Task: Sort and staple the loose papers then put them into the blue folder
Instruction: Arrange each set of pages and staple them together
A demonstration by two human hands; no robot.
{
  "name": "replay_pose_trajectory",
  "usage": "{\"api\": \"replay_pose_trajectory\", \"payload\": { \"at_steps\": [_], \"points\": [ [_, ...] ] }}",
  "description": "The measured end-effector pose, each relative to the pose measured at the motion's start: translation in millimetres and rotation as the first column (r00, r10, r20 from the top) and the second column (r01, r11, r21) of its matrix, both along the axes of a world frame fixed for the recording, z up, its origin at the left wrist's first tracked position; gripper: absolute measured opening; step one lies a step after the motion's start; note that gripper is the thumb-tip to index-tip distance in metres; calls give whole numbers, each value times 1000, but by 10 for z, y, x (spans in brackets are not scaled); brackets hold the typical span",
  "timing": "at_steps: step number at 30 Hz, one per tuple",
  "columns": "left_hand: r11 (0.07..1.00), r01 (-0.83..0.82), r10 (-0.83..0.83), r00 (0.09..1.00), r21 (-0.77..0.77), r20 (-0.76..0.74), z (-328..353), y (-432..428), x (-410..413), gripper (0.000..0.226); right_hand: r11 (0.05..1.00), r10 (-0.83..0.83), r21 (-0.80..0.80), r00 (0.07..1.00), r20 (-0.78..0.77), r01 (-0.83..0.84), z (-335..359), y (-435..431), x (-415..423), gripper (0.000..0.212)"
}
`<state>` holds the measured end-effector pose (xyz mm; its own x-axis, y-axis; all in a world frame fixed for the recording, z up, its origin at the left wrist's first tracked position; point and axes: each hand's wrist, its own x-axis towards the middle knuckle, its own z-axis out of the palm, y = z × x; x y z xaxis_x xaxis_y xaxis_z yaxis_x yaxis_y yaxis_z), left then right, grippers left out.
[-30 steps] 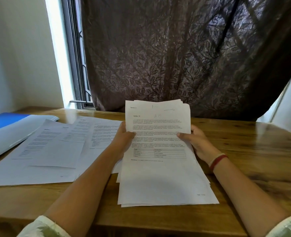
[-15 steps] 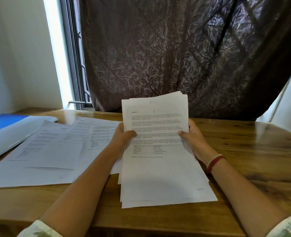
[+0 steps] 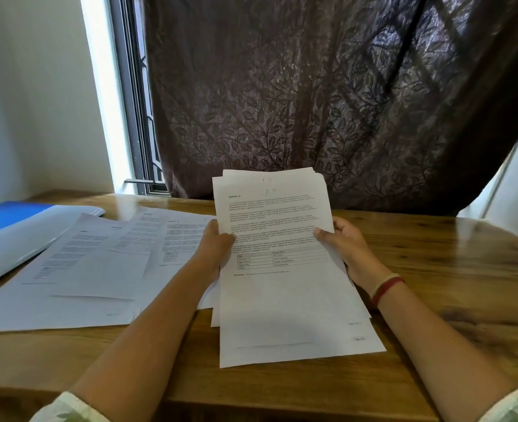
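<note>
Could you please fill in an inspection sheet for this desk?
Surface: wooden table, papers on its left half.
Job's things: held stack, edges uneven; loose sheets fanned at left; blue folder far left, partly under white pages; no stapler seen.
Clutter: nothing seen.
Hands: left hand and right hand each grip one side of the held stack.
Cables: nothing seen.
Surroundings: dark leaf-patterned curtain, window at left.

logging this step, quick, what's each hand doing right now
Left hand: grips the left edge of the stack of papers.
Right hand: grips the right edge of the same stack.
</note>
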<state>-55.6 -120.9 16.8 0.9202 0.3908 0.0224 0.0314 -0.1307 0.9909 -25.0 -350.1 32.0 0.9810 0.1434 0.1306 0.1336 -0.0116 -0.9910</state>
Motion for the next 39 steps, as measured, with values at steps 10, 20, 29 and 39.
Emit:
{"api": "replay_pose_trajectory", "payload": {
  "at_steps": [10, 20, 29, 39],
  "points": [
    [996, -30, 39, 993, -80, 113, 5, -38, -71, 29, 996, 85, -21, 996, 7, -85, -75, 75, -18, 48],
    [940, 131, -112, 991, -314, 78, 58, -4, -119, 18, 999, -10, 46, 997, 77, 7, 49, 1, -73, 24],
    [983, 108, -62, 958, -149, 281, 179, -202, -235, 18, 988, -134, 97, 977, 167, 119, 228, -105, -257, 19],
    [959, -148, -81, 674, 241, 734, 1040, -895, -513, 12, 908, -403, 170, 688, 604, 382, 852, -394, -753, 12]
  ]
}}
